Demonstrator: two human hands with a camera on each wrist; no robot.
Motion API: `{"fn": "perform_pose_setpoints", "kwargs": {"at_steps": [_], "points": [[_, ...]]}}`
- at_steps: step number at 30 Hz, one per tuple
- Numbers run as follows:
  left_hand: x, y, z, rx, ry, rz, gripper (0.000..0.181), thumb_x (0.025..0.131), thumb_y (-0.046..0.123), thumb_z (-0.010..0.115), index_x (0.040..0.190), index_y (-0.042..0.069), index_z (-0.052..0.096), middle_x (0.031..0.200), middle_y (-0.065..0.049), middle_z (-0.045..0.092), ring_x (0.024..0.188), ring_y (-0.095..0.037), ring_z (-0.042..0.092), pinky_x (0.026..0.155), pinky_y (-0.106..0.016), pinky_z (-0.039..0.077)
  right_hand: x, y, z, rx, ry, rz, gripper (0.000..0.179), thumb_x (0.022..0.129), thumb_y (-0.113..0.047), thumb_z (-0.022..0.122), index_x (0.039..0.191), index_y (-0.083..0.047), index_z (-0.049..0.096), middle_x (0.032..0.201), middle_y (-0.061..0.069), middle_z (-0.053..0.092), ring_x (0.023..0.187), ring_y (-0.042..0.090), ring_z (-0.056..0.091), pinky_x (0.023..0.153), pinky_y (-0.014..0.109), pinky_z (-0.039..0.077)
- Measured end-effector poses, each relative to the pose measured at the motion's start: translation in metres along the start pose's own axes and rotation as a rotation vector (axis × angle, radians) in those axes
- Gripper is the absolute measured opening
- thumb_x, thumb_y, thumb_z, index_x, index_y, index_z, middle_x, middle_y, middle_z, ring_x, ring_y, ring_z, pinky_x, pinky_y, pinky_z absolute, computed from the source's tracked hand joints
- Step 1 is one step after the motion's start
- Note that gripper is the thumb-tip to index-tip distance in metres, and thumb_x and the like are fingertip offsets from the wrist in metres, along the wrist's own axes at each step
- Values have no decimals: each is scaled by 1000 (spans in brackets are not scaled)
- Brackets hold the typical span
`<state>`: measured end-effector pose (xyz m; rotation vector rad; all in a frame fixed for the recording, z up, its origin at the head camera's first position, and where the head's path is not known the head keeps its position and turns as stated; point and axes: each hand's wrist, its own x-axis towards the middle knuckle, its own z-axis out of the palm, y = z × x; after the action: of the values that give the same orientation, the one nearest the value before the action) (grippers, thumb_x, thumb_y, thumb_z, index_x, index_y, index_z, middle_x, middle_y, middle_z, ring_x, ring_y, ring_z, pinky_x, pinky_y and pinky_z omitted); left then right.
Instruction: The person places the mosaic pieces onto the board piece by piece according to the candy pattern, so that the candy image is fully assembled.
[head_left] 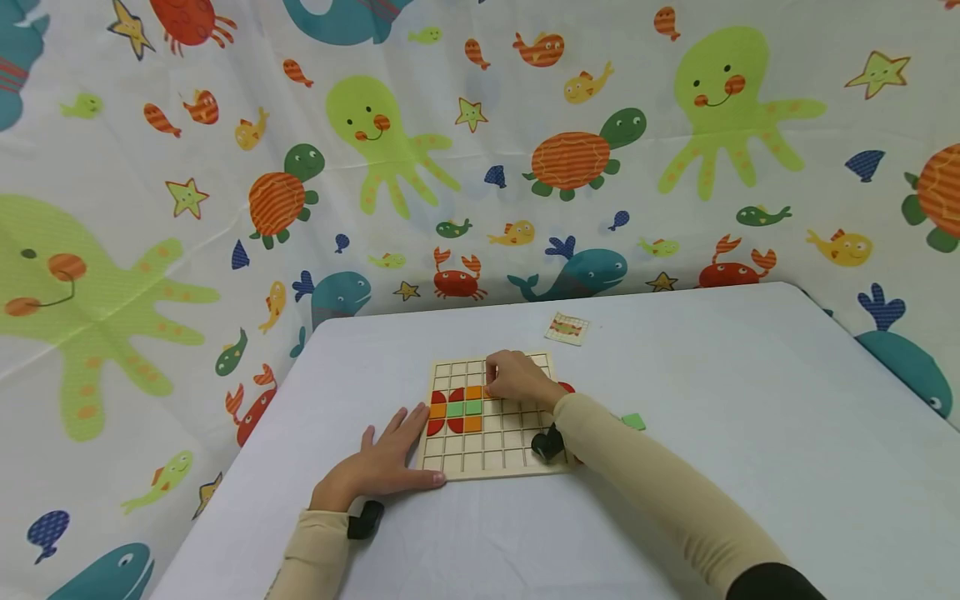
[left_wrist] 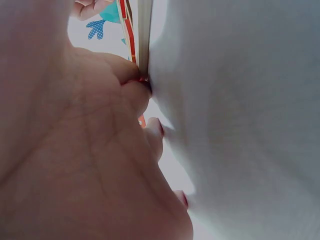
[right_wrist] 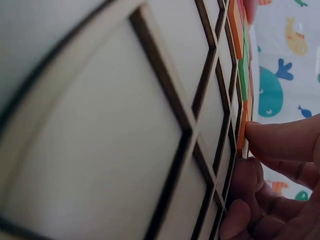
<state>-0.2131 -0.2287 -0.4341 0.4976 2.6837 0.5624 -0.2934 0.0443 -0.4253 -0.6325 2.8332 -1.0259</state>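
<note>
A wooden grid board (head_left: 495,454) lies on the white table, with red, orange and green tiles set in its left part. My left hand (head_left: 382,467) is spread at the board's near left corner, thumb along the front edge and fingertips at the left side. Over the middle of the board, my right hand (head_left: 517,375) pinches an orange tile (right_wrist: 243,131), its thumb against the tile close over the grid. Two green tiles (head_left: 463,408) sit side by side between orange and red ones. Part of the board's right side is hidden under the right forearm.
A small card (head_left: 567,328) with a printed pattern lies behind the board. To the right, past the forearm, a loose green tile (head_left: 633,422) rests on the table (head_left: 750,400). Red pieces (head_left: 566,387) show by the right wrist. A sea-animal curtain (head_left: 480,167) hangs behind.
</note>
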Motion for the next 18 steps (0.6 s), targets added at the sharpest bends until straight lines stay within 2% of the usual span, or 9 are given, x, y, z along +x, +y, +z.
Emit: {"fn": "perform_pose_setpoints", "kwargs": {"at_steps": [4,7,13,18], "points": [[0,0,0,-3,-4,-6,121,83,64,82,173,12,19,178,-12,18,164,-39,3,120,-77,-5,0,-1,1,-15,-7,-26,19,93,-5,77,79,-12,66,81,0,61,70,19,51,65,30,41],[0,-1,0,0,-5,-5,122,83,65,82,173,11,19,178,-12,18,164,-39,3,120,-77,-5,-2,1,-4,15,-28,-37,15,93,-4,75,81,-10,69,81,0,63,71,18,52,67,30,44],[2,-1,1,-5,-2,6,121,83,63,82,172,10,20,178,-13,18,164,-39,4,120,-77,-4,-13,8,-25,137,-82,-14,9,100,-9,71,93,-5,75,84,4,69,75,18,60,71,30,52],[1,1,0,2,3,-5,122,82,63,83,172,10,20,178,-13,19,164,-39,4,120,-77,-4,-26,19,-44,181,-82,6,10,103,-13,69,102,-5,74,90,3,70,82,20,65,76,31,57]]}}
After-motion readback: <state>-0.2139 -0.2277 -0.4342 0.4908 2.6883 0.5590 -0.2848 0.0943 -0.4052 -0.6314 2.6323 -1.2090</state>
